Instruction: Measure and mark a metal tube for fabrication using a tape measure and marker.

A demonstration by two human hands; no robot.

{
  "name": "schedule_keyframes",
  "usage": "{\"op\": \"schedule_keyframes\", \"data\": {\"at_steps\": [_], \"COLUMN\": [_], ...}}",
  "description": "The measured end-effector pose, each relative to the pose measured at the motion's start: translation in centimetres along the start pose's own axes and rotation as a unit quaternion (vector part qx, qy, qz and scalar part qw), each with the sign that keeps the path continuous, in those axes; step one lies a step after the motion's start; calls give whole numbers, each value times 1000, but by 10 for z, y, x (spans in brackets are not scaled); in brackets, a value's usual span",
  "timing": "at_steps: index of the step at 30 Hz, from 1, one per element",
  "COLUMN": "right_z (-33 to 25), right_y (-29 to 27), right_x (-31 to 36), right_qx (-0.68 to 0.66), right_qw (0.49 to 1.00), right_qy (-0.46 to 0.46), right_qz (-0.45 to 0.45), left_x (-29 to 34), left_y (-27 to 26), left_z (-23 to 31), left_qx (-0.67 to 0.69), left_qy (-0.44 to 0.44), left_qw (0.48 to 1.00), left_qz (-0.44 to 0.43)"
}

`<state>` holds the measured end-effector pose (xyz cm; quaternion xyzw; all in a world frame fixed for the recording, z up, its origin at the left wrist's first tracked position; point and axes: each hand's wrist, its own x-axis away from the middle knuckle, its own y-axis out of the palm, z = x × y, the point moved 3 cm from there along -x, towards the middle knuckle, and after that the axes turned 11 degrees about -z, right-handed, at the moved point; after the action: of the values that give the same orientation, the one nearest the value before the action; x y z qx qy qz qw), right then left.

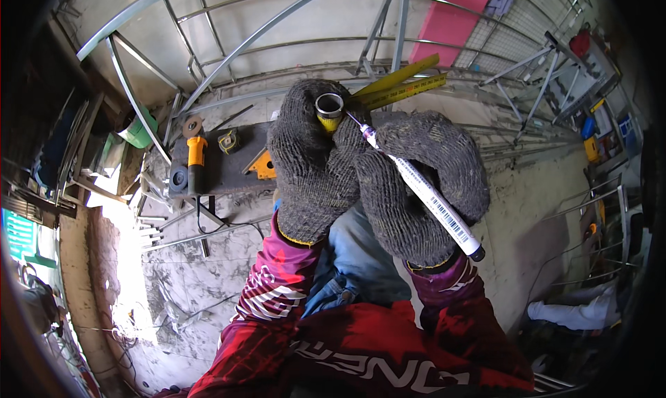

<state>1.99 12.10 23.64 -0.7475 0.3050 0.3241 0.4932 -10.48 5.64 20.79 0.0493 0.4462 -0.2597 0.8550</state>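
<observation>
My left hand (309, 162), in a dark grey knitted glove, is closed around a round metal tube (329, 102), its open end facing up. A yellow measuring tape strip (406, 91) comes out at the right of that hand. Yellow also shows just below the tube's rim. My right hand (427, 183), gloved alike, grips a white marker pen (430, 197) with a dark end. The pen slants up to the left, and its thin tip is close to the tube and the left fingers. Whether the tip touches the tube I cannot tell.
On the dark bench (243, 179) at left lie an orange angle grinder (197, 155), a small tape measure (228, 141) and an orange welding square (263, 166). Metal frames (243, 30) stand beyond. A green bucket (139, 127) is at far left, a tool-laden stand (586, 72) at far right.
</observation>
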Motion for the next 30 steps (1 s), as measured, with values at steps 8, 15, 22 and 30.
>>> {"op": "schedule_keyframes", "data": {"at_steps": [8,15,22,30], "right_z": [3,6,3,9], "right_y": [1,0,2,25], "right_x": [-6,-9,4,2], "right_qx": [-43,-53,-60,-215], "right_qw": [999,998,998,973], "right_qy": [-7,-22,16,-19], "right_qz": [10,34,32,88], "left_x": [1,-1,-3,-2], "left_y": [-1,-3,-17,-21], "left_z": [0,3,-5,-7], "left_qx": [-5,-22,71,121], "left_qy": [-13,-5,-45,-29], "left_qw": [1000,1000,996,992], "left_qz": [7,3,-8,-23]}}
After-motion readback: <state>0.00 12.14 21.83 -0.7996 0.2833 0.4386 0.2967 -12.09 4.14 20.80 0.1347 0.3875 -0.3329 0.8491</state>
